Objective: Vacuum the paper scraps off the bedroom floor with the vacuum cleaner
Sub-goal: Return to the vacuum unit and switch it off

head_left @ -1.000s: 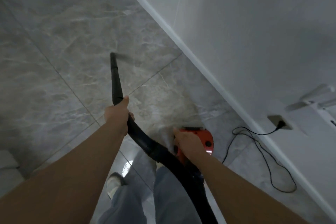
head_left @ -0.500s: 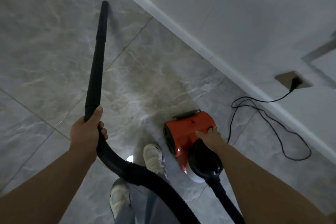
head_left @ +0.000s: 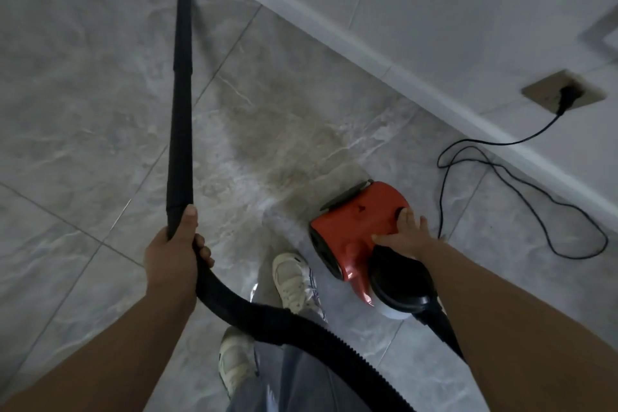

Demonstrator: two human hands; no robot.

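A small red vacuum cleaner (head_left: 354, 224) with a black end cap stands on the grey marble floor (head_left: 83, 110) at the right of centre. My right hand (head_left: 404, 231) rests on top of its body, fingers spread, a fingertip on a round black button. My left hand (head_left: 174, 251) grips the black wand (head_left: 180, 104) at its lower end, thumb along the tube. The wand reaches up to the far floor, its tip near the wall. A ribbed black hose (head_left: 267, 318) curves from the wand back to the cleaner. No paper scraps show in this view.
A black power cord (head_left: 521, 197) loops on the floor to the right and runs up to a plug in a wall socket (head_left: 565, 94). A white skirting board (head_left: 368, 50) runs diagonally along the wall. My two light shoes (head_left: 294, 281) stand below the cleaner.
The view has dropped toward the cleaner. My right hand has shifted along the red body onto its round button. The wand stays pointed at the far floor in my left hand.
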